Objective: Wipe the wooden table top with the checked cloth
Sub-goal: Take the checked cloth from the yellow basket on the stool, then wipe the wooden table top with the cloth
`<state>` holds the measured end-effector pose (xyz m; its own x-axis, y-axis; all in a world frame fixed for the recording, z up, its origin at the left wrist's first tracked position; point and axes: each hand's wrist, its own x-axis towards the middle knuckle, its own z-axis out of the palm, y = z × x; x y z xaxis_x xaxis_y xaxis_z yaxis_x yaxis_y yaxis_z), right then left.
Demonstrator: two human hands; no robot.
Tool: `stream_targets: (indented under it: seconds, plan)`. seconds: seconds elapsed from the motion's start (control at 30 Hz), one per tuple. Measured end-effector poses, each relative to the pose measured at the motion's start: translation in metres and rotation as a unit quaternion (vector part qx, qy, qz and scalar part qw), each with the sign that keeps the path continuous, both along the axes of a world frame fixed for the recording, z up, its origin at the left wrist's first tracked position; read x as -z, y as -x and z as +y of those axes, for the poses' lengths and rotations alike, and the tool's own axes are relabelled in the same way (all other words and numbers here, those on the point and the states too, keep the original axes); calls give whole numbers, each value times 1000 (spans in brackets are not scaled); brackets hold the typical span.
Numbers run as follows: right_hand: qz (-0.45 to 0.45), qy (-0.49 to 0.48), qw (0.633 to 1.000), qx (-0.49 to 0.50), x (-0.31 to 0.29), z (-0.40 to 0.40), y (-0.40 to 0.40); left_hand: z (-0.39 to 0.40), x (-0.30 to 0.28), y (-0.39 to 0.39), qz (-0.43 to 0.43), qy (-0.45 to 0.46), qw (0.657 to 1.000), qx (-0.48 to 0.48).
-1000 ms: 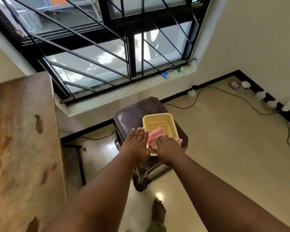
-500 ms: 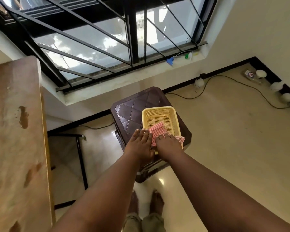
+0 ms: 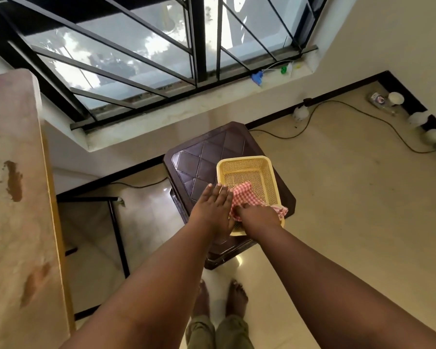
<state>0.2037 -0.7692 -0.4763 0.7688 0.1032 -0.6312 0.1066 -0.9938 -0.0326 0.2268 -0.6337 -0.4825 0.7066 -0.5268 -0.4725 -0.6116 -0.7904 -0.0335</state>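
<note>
Right-hand fingers (image 3: 242, 209) grasped the red-and-white checked cloth (image 3: 244, 196) inside the yellow perforated plastic basket (image 3: 247, 162); left-hand fingers (image 3: 218, 195), at nine o'clock, lay released.

The right hand (image 3: 258, 216) covers the near part of the cloth (image 3: 246, 197), and its fingertips are buried in the folds, so their grip cannot be read. Beyond the left fingers (image 3: 218, 193), the table (image 3: 15, 222) is cut off by the frame's left edge.
</note>
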Motion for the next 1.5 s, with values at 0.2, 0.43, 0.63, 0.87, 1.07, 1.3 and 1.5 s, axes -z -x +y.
stream_targets:
  seconds: [0.2,0.43,0.63,0.87,1.07,1.3,1.5]
  plan:
    - [16,-24,999,22,12,-4,-7,-8,10,-8,2,-2,1000,24]
    - [-16,-29,998,52,20,-6,-6,-12,15,-8,2,-10,999,38]
    - [-91,-56,993,48,10,-10,-2,-12,7,-5,-2,-18,999,32]
    - [-163,-113,976,95,-11,-5,-6,-5,-23,-2,-21,-22,1000,7]
    - [-196,-159,957,142,-35,9,-10,14,-53,12,-28,-12,999,-44]
    - [-227,-201,942,146,-74,45,-14,51,-99,26,-54,-6,991,-120]
    - [-221,-336,914,57,-119,116,-1,100,-131,54,-89,20,976,-198]
